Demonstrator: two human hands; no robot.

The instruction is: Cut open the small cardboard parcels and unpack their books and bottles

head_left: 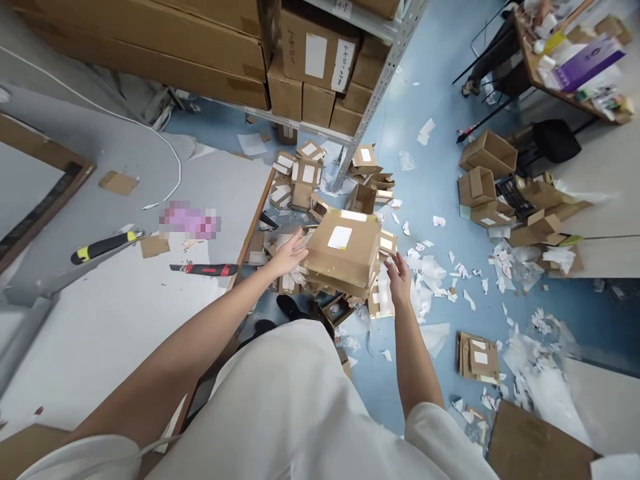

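Note:
A stack of folded-down cardboard boxes [320,257] with white labels sits between my two hands, above a heap of other cardboard. My left hand [290,255] is beside its left edge, fingers stretched out; whether they touch the cardboard I cannot tell. On the other side, my right hand [399,277] has its fingers apart and slightly curled, a little away from the stack's right edge. Neither hand is wrapped round anything. Small labelled boxes [306,173] lie loosely piled just beyond the stack.
On the worktable [240,177] to the left lie a red-black utility knife [204,269], a yellow-black cutter [105,247] and a white cable [177,157]. A metal shelf post [377,100] rises ahead. Paper scraps [433,273] and flattened cartons [479,358] litter the blue floor. A person's legs [493,57] show far right.

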